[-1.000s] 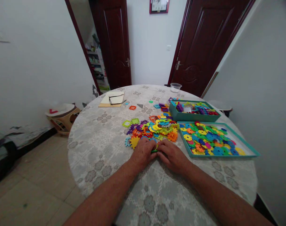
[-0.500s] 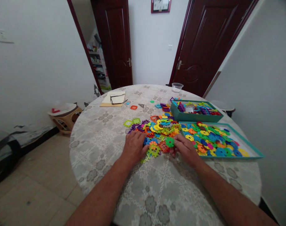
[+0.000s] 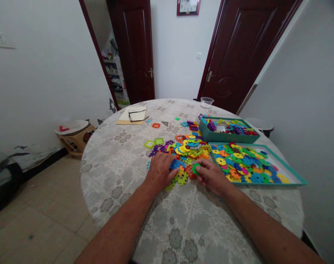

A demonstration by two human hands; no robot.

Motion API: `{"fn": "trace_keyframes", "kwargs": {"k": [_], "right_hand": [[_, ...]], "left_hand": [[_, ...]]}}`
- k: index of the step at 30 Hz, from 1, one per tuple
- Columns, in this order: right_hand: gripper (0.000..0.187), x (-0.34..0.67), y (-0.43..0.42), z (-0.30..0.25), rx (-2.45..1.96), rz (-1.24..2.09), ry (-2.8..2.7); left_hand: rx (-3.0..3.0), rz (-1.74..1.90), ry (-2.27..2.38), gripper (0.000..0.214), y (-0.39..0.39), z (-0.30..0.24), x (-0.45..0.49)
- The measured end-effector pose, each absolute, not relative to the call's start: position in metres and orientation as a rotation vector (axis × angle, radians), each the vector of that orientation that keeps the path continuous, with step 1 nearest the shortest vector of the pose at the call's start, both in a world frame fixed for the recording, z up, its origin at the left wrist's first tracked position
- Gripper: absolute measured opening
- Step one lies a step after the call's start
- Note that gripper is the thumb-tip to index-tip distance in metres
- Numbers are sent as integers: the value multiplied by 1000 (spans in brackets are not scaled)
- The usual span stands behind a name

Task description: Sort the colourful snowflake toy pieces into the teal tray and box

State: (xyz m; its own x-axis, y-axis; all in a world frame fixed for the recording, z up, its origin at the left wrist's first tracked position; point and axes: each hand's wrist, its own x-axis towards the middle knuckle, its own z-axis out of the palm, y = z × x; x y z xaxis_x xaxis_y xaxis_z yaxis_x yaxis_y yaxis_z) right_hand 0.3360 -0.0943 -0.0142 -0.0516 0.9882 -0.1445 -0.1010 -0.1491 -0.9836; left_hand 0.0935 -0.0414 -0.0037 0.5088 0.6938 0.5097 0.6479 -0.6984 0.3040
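My right hand [image 3: 212, 178] pinches a green notched disc [image 3: 195, 168] between thumb and fingertips, just above the near edge of a pile of plastic pieces [image 3: 187, 150]. My left hand [image 3: 161, 171] rests palm down on the pile's left front, thumb apart from the fingers. Blue notched discs [image 3: 177, 164] lie in the gap beside its thumb, and its fingertips are partly hidden. A yellow-green square piece [image 3: 182, 177] lies in front of them, between the two hands. A red square piece [image 3: 189, 171] shows beneath the green disc.
A shallow teal-edged tray [image 3: 279, 183] of round pieces stands to the right. Behind it sits a deeper teal box [image 3: 230, 137] filled with pieces. Glasses [image 3: 138, 116] lie on paper at the back left. A clear bowl [image 3: 206, 102] stands at the far edge of the round table [image 3: 123, 161].
My right hand has moved slightly left with the green disc, which has turned. My left hand has slid a little right, and the yellow-green square piece has shifted slightly with it.
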Motion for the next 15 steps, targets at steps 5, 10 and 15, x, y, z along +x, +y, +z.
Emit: {"fn": "trace_keyframes", "kwargs": {"k": [5,10,15], "right_hand": [[16,338,-97,-11,-1376,1038,-1581],[13,331,-103,-1,-1250,695,-2013],[20,329,-108,0,-1158,743,-2120]], "left_hand": [[2700,807,1055,27,-45,-8,100],[2546,920,1105,27,-41,-10,98],[2427,1011,1155,26,-36,-13,93]]}}
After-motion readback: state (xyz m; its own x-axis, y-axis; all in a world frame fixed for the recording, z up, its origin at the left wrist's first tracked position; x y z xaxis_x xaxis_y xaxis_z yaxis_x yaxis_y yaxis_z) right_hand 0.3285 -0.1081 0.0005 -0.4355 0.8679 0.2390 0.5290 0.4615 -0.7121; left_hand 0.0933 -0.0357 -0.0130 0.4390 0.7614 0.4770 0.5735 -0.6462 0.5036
